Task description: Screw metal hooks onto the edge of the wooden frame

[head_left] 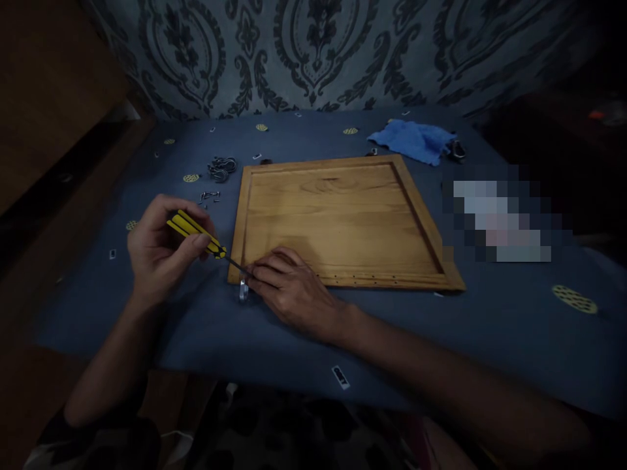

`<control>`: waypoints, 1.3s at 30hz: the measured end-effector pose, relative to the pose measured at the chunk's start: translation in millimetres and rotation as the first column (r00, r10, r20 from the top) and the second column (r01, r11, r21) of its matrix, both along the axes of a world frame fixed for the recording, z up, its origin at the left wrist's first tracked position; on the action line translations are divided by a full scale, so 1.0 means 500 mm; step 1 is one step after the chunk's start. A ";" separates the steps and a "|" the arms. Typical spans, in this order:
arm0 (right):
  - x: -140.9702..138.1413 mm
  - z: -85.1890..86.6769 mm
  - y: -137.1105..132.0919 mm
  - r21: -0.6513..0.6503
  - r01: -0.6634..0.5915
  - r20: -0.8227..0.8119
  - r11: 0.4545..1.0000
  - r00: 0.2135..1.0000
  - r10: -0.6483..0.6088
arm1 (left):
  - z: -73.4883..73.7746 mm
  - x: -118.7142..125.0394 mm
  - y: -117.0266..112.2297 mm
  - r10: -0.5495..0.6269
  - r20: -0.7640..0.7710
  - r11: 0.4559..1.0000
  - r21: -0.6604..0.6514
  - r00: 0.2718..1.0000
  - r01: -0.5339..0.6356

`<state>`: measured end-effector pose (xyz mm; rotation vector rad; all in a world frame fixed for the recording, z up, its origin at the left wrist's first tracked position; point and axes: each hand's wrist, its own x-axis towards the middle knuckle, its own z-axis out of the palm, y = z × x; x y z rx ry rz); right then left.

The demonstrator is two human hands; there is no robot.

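Observation:
My left hand (169, 245) is closed around the yellow and black handle of a screwdriver (196, 234). Its shaft slants down to the right, to the near left corner of a framed wooden panel (323, 215). At that corner my right hand (289, 290) bends over the near rail, fingertips drawn together by the screwdriver's tip. What they grip there is hidden. A shiny curved metal piece (243, 290), which looks like a hook, sticks out over the near edge just left of those fingers. A row of small dark holes runs along the near rail, right of my hand.
Several metal hooks (223, 168) are heaped beyond the panel's left side, with loose screws (209, 196) nearer. A blue cloth (414, 140) lies at the back right, a dark object (456, 151) beside it. Something blurred out (499, 219) lies to the right on the blue cover (392, 352).

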<state>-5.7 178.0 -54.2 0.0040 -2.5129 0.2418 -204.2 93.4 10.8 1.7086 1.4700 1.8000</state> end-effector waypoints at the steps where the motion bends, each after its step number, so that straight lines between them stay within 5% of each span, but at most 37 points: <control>1: 0.000 0.000 0.000 -0.001 0.000 -0.002 1.000 1.000 0.000 | 0.001 0.000 -0.001 -0.013 -0.010 1.000 0.001 1.000 0.013; 16: -0.001 -0.002 0.000 -0.006 -0.007 -0.027 1.000 1.000 0.007 | 0.016 0.002 -0.003 0.076 -0.045 0.996 0.049 0.996 -0.074; 39: 0.001 0.000 0.000 0.000 -0.001 0.000 1.000 1.000 0.001 | 0.015 0.002 -0.005 0.040 -0.072 0.999 0.021 0.997 -0.039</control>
